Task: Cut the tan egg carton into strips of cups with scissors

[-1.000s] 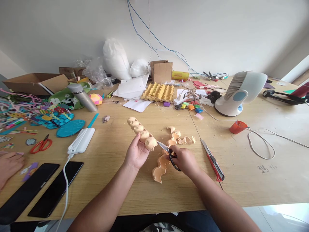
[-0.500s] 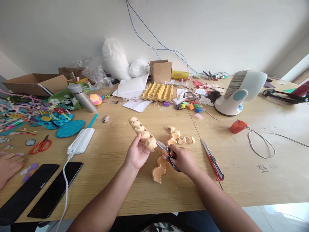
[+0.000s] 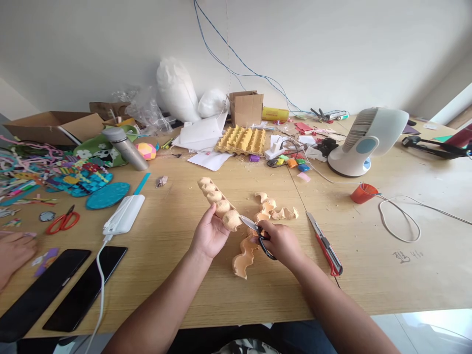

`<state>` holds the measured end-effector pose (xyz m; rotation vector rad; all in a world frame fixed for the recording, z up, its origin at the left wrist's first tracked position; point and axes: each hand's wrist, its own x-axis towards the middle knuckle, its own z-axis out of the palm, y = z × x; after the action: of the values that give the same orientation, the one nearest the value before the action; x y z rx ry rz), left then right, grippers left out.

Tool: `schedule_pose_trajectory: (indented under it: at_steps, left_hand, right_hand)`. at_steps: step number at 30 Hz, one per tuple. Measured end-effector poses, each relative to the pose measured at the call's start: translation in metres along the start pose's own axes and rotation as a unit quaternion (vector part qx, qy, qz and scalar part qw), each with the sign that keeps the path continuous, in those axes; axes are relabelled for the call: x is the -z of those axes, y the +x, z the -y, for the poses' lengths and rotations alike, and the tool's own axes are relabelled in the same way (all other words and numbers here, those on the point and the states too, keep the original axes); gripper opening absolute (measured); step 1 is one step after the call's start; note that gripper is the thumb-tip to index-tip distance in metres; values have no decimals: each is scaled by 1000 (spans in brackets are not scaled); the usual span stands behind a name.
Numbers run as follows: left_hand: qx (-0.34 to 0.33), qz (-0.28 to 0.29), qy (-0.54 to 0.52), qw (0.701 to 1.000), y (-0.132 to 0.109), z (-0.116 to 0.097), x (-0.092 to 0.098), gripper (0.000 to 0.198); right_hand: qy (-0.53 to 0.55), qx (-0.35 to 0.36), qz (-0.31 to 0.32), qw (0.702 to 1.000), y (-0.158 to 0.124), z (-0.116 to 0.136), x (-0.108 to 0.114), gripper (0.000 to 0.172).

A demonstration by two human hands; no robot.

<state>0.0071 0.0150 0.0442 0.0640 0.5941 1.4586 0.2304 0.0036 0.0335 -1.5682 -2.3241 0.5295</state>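
A row of tan egg-carton cups (image 3: 214,197) slants across the middle of the view, gripped at its near end by my left hand (image 3: 211,233). In my right hand (image 3: 279,242) are black-handled scissors (image 3: 250,223), their blades touching the side of the nearest cup; how far the blades are parted I cannot tell. Wavy cut-off carton scraps (image 3: 243,258) lie on the table under and beside my right hand, which partly hides them. To the right of that hand rests a red utility knife (image 3: 325,246) with its blade out.
A yellow egg tray (image 3: 241,141) lies at the back. White fan (image 3: 365,142) and orange cup (image 3: 364,193) stand right. On the left are red-handled scissors (image 3: 62,221), a power bank (image 3: 124,215), two black phones (image 3: 86,287) and another person's hand (image 3: 16,250).
Almost nothing differs. The carton row and both hands hold nearly the same place, with the scissors still at the nearest cup's edge.
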Motion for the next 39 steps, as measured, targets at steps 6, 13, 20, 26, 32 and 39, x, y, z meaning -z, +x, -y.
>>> schedule_pose_trajectory:
  at_steps: [6,13,20,26,32,39]
  left_hand:
    - [-7,12,-12,1000,1,-1,2,13]
    - [-11,31,-14,999,0,-2,1,14]
    - [2,34,-7,999,-4,2,-2,13]
    - [31,39,-10,999,-7,10,0,11]
    - [39,46,-10,998,-8,11,1,10]
    - [48,52,-4,998,-8,13,1,10]
  right_hand:
    - [36,-24,-14,999,0,-1,1,19]
    - [167,13,-8,986,0,-4,0,29]
    - [157,81,-30,984,-2,0,-8,30]
    - [157,99,-54,981,-3,1,-9,35]
    - [139,96,-61,984,-2,3,-8,34]
    - [130,91,-68,985,-2,1,-10,29]
